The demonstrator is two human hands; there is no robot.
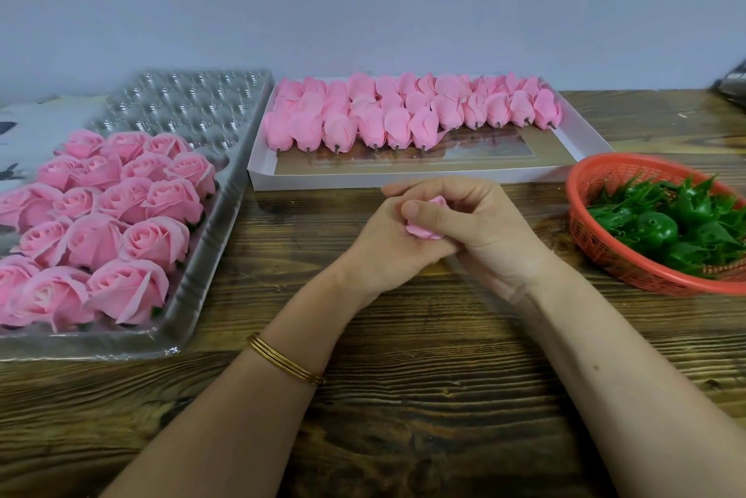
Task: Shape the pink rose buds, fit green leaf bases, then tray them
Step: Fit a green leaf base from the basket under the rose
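- I see both hands meeting over the middle of the wooden bench, just in front of the white box.
- The left hand has its fingers curled up around a single pink rose bud, cupping it from the left and from below.
- The right hand grips the same bud from the other side. Its fingers wrap over the top and its thumb presses on the petals.
- Only a small part of the bud shows between the two hands, so I cannot tell whether a green base is on it.
- Thin gold bangles sit on the left forearm.
- On the left lies a clear plastic tray with moulded cups. Finished pink roses fill its near part and the far cups are bare.
- The white box lies flat at the back centre. Rows of closed pink buds lie in its far half, their short dark stems pointing towards me.
- On the right a red mesh basket sits near the right hand and holds a heap of green leaf bases.
- A pale wall runs behind the bench.
- A dark object at the far right edge is cut off by the frame, and I cannot tell what it is.
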